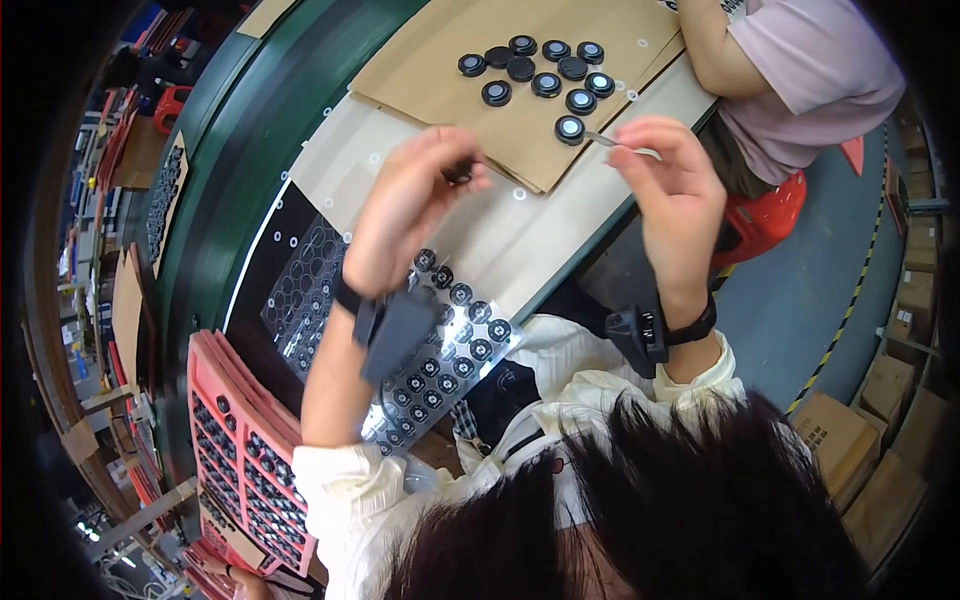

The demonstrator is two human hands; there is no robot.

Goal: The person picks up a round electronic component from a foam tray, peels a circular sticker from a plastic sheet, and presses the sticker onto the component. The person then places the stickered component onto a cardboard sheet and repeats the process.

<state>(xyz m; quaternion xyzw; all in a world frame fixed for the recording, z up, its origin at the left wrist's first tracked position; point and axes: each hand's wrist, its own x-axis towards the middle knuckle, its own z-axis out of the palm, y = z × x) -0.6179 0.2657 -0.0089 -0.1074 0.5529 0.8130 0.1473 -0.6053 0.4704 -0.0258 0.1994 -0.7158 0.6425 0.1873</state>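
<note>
My left hand is closed around a small dark round part, mostly hidden by the fingers, above the near edge of the cardboard. My right hand pinches a thin metal tool, which looks like tweezers. Its tip reaches a black round part with a pale centre; whether they touch I cannot tell. Several similar black discs lie beyond on the brown cardboard, most with pale centres, a few plain black on top. Below my left hand lies a clear sheet of round black stickers.
Pink trays full of small black parts stand at the lower left. A green conveyor runs along the left. Another person's arm rests at the upper right, near a red stool. Small white rings dot the work surface.
</note>
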